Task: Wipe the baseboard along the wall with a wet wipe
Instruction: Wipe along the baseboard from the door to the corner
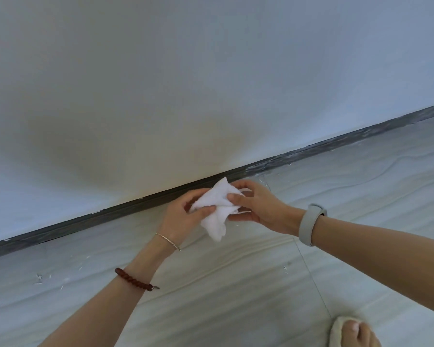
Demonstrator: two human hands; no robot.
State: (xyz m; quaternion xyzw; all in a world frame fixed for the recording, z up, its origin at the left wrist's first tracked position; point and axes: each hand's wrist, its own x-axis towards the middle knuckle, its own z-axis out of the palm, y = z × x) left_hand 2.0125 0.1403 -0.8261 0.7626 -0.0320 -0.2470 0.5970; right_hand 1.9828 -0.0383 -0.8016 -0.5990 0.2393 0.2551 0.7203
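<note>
both hands, left hand (179,217) and right hand (257,205), pinched the wet wipe (217,210) at frame centre, near the dark baseboard (311,151). it looked limp and light (probably damp), best bunched into a pad.

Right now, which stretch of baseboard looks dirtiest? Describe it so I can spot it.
Follow the dark baseboard under the white wall to the right, past the wipe held in both hands. The stretch there is streaked with pale smears, unlike the plain dark left part.

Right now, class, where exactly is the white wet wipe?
In the head view the wet wipe sits near the centre, pinched between the left hand and right hand, just in front of the dark baseboard and above the pale floor.
</note>
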